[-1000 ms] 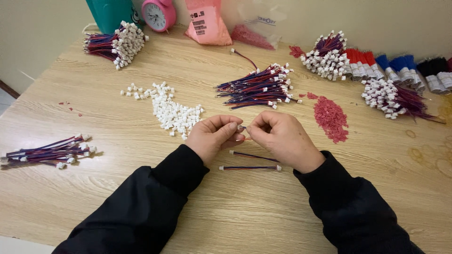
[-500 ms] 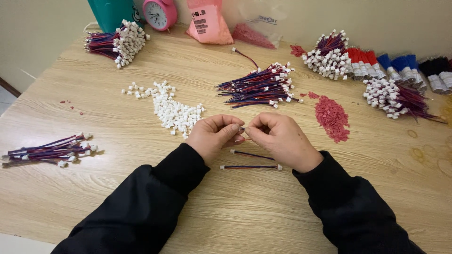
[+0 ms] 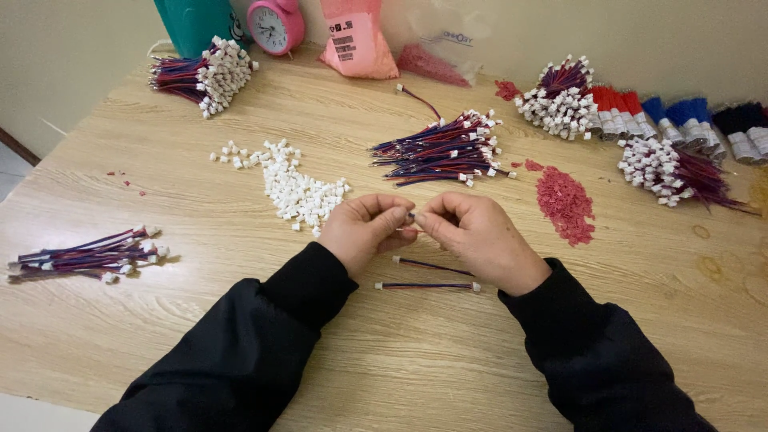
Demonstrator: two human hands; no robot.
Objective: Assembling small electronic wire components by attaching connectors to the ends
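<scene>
My left hand (image 3: 366, 230) and my right hand (image 3: 476, 238) meet fingertip to fingertip over the wooden table (image 3: 384, 360). Between them they pinch a thin red-and-blue wire lead (image 3: 410, 228) with a small white connector at its end; most of the lead is hidden by my fingers. Just below my hands lie two short wire leads (image 3: 428, 276) with white plugs at both ends. A heap of loose white connectors (image 3: 298, 192) sits just left of my left hand. A loose bundle of wired leads (image 3: 444, 150) lies beyond my hands.
A small bundle of leads (image 3: 88, 258) lies at the left edge. Red plastic bits (image 3: 565, 202) are piled right of my hands. Further bundles (image 3: 204, 74) (image 3: 560, 100) (image 3: 676, 168), coloured wire rolls (image 3: 680, 120), a pink clock (image 3: 274, 24), a teal container (image 3: 192, 24) and pink bags (image 3: 356, 44) line the back.
</scene>
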